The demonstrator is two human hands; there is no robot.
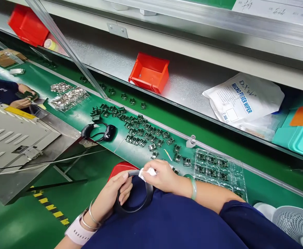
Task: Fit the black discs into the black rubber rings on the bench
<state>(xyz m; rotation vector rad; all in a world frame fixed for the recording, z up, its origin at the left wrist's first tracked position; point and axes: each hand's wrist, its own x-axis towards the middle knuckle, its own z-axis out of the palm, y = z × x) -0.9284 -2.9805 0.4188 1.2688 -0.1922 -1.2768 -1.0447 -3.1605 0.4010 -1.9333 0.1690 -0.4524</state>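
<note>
Now we have the left hand point(112, 193) with its fingers clamped round a black plastic loop point(149, 197); the right hand point(161, 176) pinches a white wipe point(147, 174) onto it, fingertips together, just in front of the green conveyor belt point(120, 148).

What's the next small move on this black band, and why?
Probably slide the white wipe along the black band, turning the loop with the left hand. The right hand pinches the wipe against the band, and the left hand grips the loop.
</note>
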